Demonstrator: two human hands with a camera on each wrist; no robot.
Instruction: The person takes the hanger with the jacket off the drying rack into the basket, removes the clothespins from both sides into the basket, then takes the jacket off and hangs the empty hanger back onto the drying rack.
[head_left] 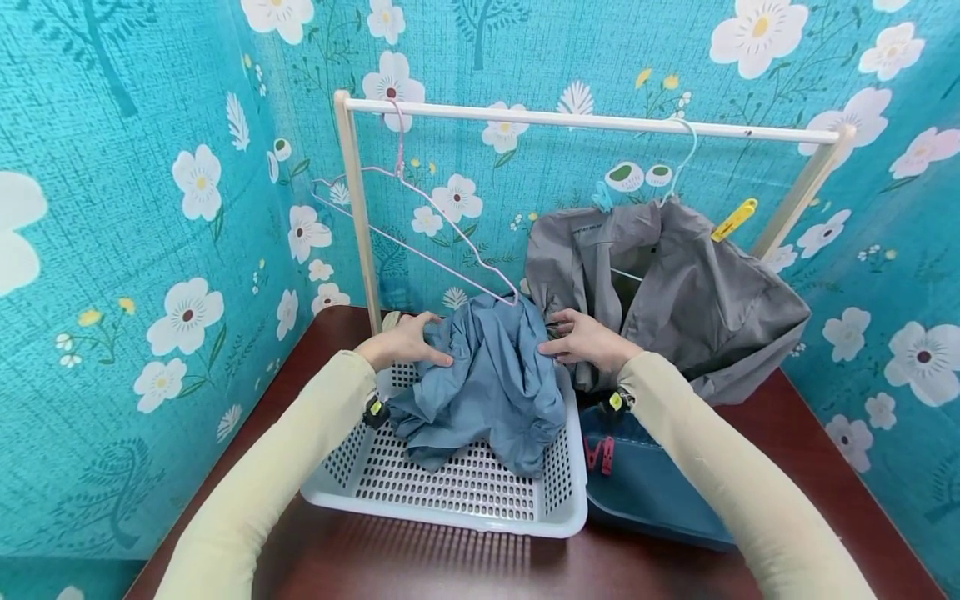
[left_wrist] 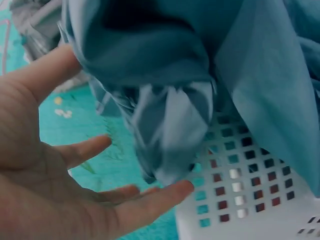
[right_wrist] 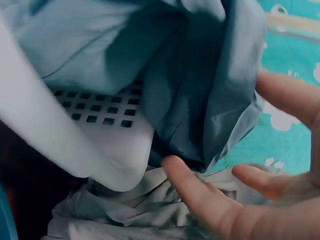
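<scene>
A crumpled blue garment (head_left: 491, 396) lies over the back of a white perforated basket (head_left: 442, 515), its folds spilling inside. At its left side is my left hand (head_left: 408, 340), fingers spread; in the left wrist view one digit touches the cloth (left_wrist: 145, 55) and the other fingers are extended. My right hand (head_left: 588, 340) is at the opposite side, one digit at the edge of the fabric (right_wrist: 190, 100) and the others loosely stretched out. Above the garment, a pink wire hanger (head_left: 399, 169) hangs from a rack, its lower right corner overlapping the cloth in the head view.
A white rack bar (head_left: 525, 109) spans the back on wooden posts. From it hangs a grey jacket (head_left: 697, 292) on a pale green hanger (head_left: 686, 158), with a yellow clothespin (head_left: 735, 220) and a blue clothespin (head_left: 602, 197). Pink clothespins (head_left: 607, 455) lie in a dark blue tub (head_left: 652, 492).
</scene>
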